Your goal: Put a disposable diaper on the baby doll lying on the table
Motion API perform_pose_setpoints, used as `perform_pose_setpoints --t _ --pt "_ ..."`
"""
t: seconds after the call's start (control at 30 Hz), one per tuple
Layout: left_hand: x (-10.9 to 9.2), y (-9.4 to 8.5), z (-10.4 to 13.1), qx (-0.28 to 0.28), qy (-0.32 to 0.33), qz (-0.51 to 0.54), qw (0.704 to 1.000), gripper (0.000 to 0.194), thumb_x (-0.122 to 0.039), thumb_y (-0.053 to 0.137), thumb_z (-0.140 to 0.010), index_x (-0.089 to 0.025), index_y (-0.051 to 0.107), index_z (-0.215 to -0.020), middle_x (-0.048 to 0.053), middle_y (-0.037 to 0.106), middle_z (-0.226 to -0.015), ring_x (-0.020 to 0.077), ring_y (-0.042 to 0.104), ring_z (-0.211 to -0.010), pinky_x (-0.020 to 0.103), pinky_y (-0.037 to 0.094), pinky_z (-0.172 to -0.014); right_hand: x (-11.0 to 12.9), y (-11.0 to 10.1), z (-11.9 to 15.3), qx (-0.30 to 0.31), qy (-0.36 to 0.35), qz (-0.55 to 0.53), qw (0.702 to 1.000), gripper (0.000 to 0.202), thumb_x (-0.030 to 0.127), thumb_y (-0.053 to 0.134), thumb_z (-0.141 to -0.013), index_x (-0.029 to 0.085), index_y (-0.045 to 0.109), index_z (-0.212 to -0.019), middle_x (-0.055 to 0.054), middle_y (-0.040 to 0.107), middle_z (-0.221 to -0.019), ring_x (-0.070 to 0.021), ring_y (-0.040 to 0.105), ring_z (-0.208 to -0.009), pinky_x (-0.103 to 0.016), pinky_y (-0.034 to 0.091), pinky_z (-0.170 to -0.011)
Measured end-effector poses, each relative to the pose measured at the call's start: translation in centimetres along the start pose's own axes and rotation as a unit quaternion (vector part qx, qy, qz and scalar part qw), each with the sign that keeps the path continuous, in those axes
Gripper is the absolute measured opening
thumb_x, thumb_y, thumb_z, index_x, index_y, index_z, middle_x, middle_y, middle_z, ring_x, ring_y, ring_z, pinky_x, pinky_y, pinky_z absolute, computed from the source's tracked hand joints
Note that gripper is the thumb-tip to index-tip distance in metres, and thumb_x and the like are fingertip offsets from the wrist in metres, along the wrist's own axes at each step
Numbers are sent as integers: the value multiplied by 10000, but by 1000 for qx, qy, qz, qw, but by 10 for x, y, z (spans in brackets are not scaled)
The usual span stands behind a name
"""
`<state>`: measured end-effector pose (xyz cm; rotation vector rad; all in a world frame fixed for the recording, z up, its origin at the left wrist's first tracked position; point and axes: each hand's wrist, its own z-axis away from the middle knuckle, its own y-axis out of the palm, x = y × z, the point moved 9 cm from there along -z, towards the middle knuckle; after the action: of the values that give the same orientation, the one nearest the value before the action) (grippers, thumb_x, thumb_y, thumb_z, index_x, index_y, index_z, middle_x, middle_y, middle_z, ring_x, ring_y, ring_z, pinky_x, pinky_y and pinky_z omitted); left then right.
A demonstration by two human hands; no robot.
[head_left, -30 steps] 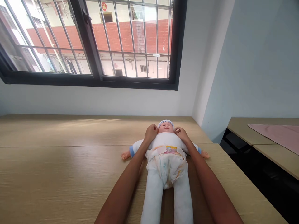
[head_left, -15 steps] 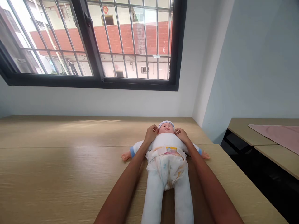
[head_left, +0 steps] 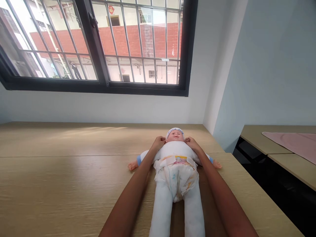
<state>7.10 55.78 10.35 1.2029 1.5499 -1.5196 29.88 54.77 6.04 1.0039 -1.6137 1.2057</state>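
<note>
A baby doll lies on its back with arms spread and legs toward me. It wears a white cap with dark marks on the band, and a printed diaper round its hips. At the left side of the doll's head, my left hand has its fingers curled together beside the cheek. My right hand pinches at the other side, level with the chin, where a small whitish bit shows at the fingertips. What either hand grips is too small to name.
The doll rests on a light wooden table that meets the wall below a barred window. Past a dark gap on the right stands another table, with a pink cloth on it.
My left hand has dropped slightly beside the head, its fingers lower than before. The doll's head and cap have shifted slightly left. My right hand stays at nearly the same spot.
</note>
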Motion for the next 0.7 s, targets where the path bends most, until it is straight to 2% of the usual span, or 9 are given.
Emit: perform_pose_setpoints --t 0.17,0.43,0.6,0.7 --pt "-1 -5 2 -14 8 35 999 53 -117 590 -631 -131 622 -671 33 669 -689 144 612 -674 199 439 -547 0 4 4 32 13 -33 999 233 181 632 -588 161 596 -817 -51 681 -784 -184 635 -749 -241 484 -611" --pt "-1 -6 0 -21 25 79 996 99 -163 623 -646 -132 651 -736 58 696 -756 166 636 -715 234 492 -601 8 4 6 35 12 -39 999 84 143 596 -607 158 584 -688 -6 645 -684 -156 601 -689 -231 470 -613" --pt "-2 -5 5 -9 23 88 996 118 -136 595 -673 -125 676 -757 53 705 -751 140 623 -657 236 488 -620 8 7 6 42 17 -29 999 84 199 652 -712 137 600 -735 -6 633 -722 -157 597 -707 -264 492 -655" --pt "-2 -5 6 -5 18 86 996 133 -121 570 -678 -121 686 -744 42 702 -718 134 614 -643 222 476 -600 7 7 9 46 18 -20 999 201 302 618 -847 116 610 -922 -31 630 -884 -158 607 -781 -312 519 -708"
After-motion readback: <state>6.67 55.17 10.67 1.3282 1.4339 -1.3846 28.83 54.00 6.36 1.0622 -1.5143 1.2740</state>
